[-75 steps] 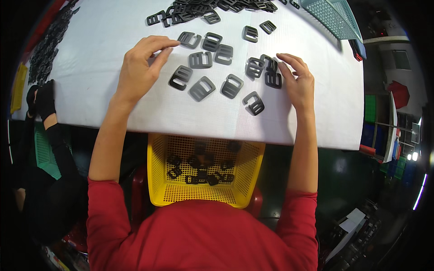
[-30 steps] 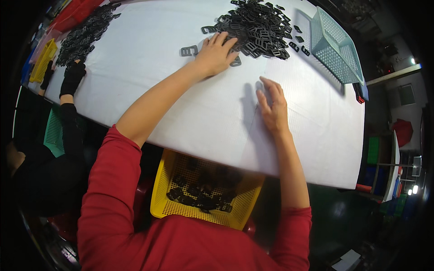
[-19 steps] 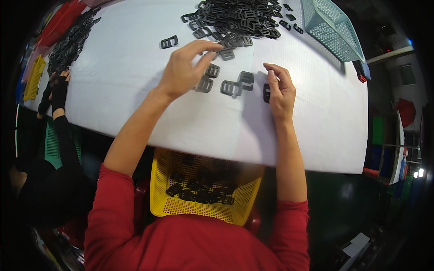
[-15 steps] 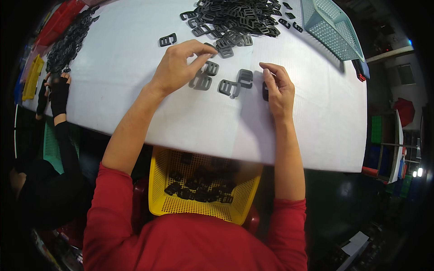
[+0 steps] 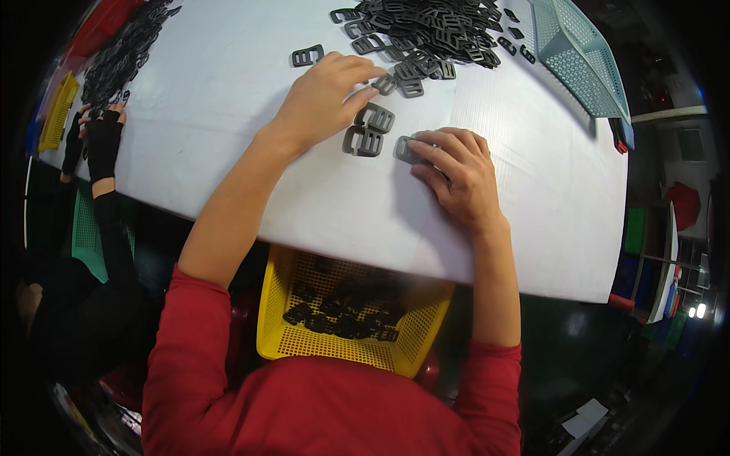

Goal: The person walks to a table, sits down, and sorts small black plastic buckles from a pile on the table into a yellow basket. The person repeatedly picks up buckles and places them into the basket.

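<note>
Right hand (image 5: pixel 465 173) has moved partly over a buckle (image 5: pixel 402 148).

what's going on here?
A person works bare-handed with dark plastic buckles at a white table. The right hand has its fingers on one buckle. The left hand is at the near edge of a big pile, thumb and forefinger apart; two buckles lie between the hands. A yellow basket below the table edge holds more dark pieces. A co-worker's gloved hand is at another pile, left.
</note>
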Demonstrator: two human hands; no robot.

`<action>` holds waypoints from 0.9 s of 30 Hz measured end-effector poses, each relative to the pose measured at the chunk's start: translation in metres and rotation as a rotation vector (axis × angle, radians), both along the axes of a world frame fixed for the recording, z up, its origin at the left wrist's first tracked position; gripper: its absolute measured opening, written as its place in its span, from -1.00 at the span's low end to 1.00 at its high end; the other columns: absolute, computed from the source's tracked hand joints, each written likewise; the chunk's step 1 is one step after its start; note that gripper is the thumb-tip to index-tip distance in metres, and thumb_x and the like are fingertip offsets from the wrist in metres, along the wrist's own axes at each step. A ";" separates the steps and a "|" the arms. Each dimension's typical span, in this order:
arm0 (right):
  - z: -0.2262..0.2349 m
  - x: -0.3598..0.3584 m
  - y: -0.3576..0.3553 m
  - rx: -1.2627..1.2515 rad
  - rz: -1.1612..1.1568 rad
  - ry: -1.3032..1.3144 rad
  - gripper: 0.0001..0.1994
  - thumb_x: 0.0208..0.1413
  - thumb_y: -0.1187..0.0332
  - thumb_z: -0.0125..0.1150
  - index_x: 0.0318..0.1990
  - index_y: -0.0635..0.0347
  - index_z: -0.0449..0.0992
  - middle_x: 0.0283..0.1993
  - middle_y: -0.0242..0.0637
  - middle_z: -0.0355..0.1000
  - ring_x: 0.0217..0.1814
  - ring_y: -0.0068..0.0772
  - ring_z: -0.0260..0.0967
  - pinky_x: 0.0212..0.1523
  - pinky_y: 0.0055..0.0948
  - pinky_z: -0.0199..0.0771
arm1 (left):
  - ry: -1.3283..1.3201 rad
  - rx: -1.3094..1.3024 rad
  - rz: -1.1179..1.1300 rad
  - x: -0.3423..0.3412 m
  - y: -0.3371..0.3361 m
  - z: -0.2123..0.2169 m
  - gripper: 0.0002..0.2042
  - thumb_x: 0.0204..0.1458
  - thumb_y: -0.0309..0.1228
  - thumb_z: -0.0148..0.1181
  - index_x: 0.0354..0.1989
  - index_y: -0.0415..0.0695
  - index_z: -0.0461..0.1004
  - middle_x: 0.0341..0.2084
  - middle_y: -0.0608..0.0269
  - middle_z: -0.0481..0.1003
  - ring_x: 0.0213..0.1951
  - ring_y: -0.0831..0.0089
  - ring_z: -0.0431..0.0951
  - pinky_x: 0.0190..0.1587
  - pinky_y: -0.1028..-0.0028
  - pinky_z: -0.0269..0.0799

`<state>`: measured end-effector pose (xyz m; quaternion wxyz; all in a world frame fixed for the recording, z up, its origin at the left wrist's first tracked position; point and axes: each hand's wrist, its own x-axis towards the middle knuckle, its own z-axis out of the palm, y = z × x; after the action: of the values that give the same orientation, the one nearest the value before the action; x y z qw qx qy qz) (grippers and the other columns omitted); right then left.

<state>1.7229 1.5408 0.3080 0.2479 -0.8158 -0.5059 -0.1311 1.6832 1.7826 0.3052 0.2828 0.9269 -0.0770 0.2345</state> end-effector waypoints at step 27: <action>0.010 0.087 0.013 0.021 -0.320 0.308 -0.85 0.03 0.42 0.17 -0.26 0.08 0.63 -0.16 -0.37 0.50 -0.09 -0.25 0.41 -0.07 -0.32 0.42 | -0.206 0.300 -0.129 0.044 -0.008 -0.009 -0.85 0.05 -0.47 0.11 -0.24 -0.15 0.56 -0.20 0.26 0.56 -0.13 0.27 0.51 -0.04 0.32 0.39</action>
<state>1.8102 1.5538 0.3176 0.3066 -0.8934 -0.3250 -0.0477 1.7273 1.7745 0.2959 0.1467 0.9229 -0.1987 0.2954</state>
